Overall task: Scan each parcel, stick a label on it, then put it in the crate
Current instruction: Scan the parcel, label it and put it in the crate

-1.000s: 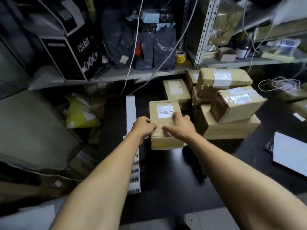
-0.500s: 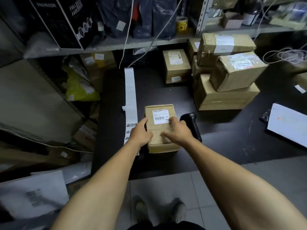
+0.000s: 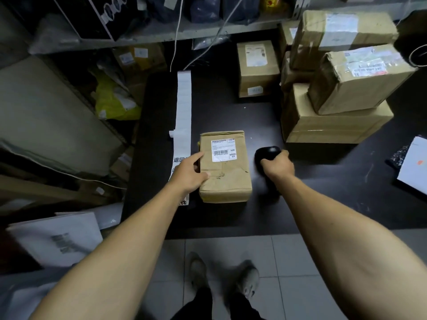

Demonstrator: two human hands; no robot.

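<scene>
A small brown parcel (image 3: 227,179) with a white barcode label on top lies on the black table (image 3: 323,204) near its front edge. My left hand (image 3: 188,174) holds the parcel's left side, thumb on its top. To the parcel's right, my right hand (image 3: 278,166) grips the black handheld scanner (image 3: 265,154), whose head points away from me. A long white strip of labels (image 3: 183,107) runs down the table to the left of the parcel and passes under my left hand.
Several taped brown parcels (image 3: 335,116) are stacked at the table's back right, and one more box (image 3: 257,68) stands behind. Shelves with bags run along the back. White paper (image 3: 413,167) lies at the right edge. Boxes and bags crowd the left; tiled floor lies below.
The parcel was pulled toward the table's front edge. My right hand left the parcel and took hold of the scanner beside it. My left hand stays on the parcel.
</scene>
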